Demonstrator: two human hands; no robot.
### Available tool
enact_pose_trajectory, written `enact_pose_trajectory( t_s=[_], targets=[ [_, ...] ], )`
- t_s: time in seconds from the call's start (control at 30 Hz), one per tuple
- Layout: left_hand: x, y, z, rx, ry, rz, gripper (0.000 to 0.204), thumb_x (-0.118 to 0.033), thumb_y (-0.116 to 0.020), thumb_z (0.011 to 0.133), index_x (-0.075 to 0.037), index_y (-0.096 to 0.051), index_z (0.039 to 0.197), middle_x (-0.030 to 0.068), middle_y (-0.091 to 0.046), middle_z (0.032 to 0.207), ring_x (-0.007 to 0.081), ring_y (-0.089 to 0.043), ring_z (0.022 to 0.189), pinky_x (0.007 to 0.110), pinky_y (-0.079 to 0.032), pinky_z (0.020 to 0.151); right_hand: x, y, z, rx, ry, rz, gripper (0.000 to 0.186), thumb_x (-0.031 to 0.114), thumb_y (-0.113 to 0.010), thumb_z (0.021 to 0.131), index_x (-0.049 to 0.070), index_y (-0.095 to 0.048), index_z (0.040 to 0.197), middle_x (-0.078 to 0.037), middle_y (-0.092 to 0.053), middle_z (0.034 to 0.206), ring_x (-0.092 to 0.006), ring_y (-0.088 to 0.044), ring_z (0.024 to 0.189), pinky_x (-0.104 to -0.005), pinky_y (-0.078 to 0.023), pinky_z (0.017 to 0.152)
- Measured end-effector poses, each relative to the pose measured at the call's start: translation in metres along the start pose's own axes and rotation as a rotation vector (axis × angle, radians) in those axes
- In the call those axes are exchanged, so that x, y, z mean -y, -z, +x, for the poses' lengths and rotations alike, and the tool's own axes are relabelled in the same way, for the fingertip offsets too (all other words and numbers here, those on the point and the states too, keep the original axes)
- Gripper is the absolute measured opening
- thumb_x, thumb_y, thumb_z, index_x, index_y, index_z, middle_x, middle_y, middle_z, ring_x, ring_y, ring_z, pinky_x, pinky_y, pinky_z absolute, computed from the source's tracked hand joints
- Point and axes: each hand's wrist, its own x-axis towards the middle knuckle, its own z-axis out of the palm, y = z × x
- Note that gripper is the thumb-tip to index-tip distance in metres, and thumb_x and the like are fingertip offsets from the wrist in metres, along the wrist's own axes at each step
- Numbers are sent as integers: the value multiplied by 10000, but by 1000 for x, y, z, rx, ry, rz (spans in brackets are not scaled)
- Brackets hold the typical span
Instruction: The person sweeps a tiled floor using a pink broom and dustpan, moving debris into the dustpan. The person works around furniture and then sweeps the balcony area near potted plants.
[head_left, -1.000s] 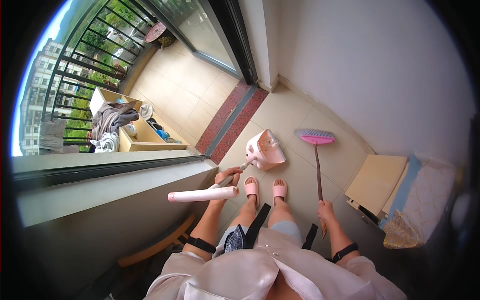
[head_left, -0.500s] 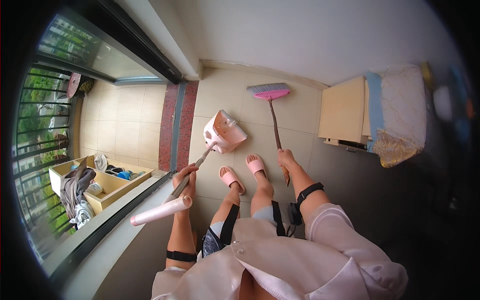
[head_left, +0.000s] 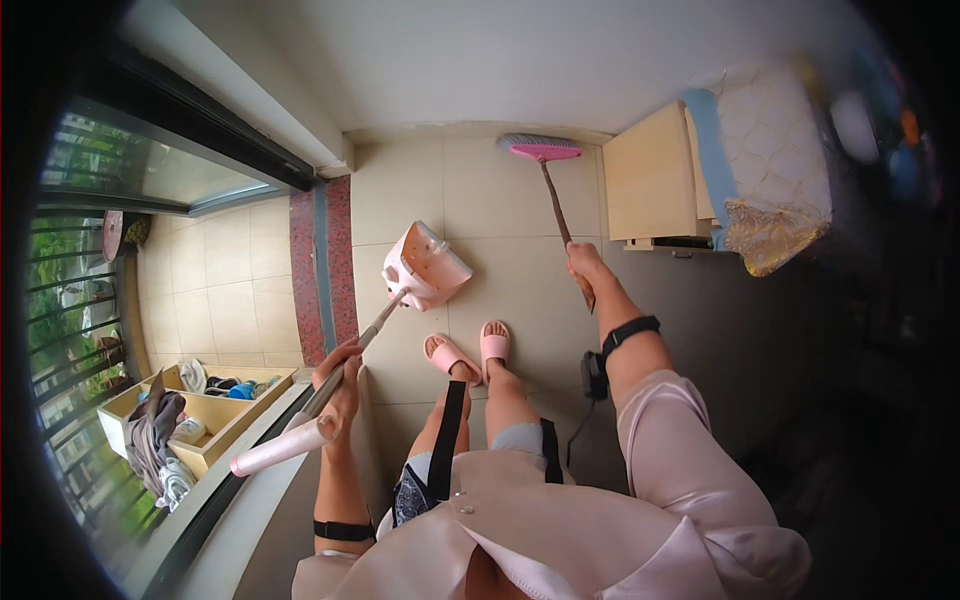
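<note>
We are looking down on one tiled floor (head_left: 520, 215), with one pale wall (head_left: 500, 60) rising along it at 12 o'clock. One glass door (head_left: 130, 160) is standing at 10 o'clock, and one wooden cabinet (head_left: 650, 180) at 2 o'clock is bearing one pale quilted cover (head_left: 775, 130). At 8 o'clock we are seeing one open wooden box (head_left: 215, 450) holding clothes and shoes, too jumbled for us to count. One broom (head_left: 545, 152) is stretching up toward 12 o'clock, its single pink head lying near the foot of the wall. One pink dustpan (head_left: 425, 268) is sitting near the middle, toward 10 o'clock, its mouth facing 1 o'clock and its one grey handle slanting down to a pink end at 8 o'clock. Two pink slippers (head_left: 495, 346), one on each of two feet, are pointing upward just below the middle. Of two hands, the left hand (head_left: 338, 380), at 8 o'clock, is gripping the dustpan's handle, while the right hand (head_left: 584, 260), toward 2 o'clock, is closing around the broom's brown stick, near its lower tip.
</note>
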Motion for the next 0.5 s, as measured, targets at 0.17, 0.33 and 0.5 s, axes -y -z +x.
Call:
enact_pose_trajectory(
  t_s=[0.17, 0.33, 0.5],
  targets=[
    [-6, -6, -4, 15, 6, 27, 164, -72, -515, 788, 64, -580, 853, 150, -596, 937, 139, -542, 785, 248, -428, 717, -37, 5, 6, 63, -130, -37, 287, 316, -362, 875, 58, -444, 779, -53, -438, 489, -144, -405, 394, -310, -347, 368],
    [-15, -3, -2, 32, 35, -75, 162, -63, -511, 791, 65, -583, 860, 132, -592, 940, 143, -540, 776, 242, -427, 721, -108, 4, -119, 114, -255, 175, 308, 276, -371, 879, 45, -462, 698, -51, -439, 482, -150, -411, 363, -313, -349, 337],
    [-18, 0, -3, 14, 33, -86, 163, -38, -478, 783, 66, -582, 855, 151, -583, 964, 143, -540, 785, 246, -439, 718, -117, 31, -183, 71, -130, 180, 290, 272, -369, 876, 58, -447, 696, -28, -425, 487, -114, -392, 363, -263, -327, 321]
  ],
)
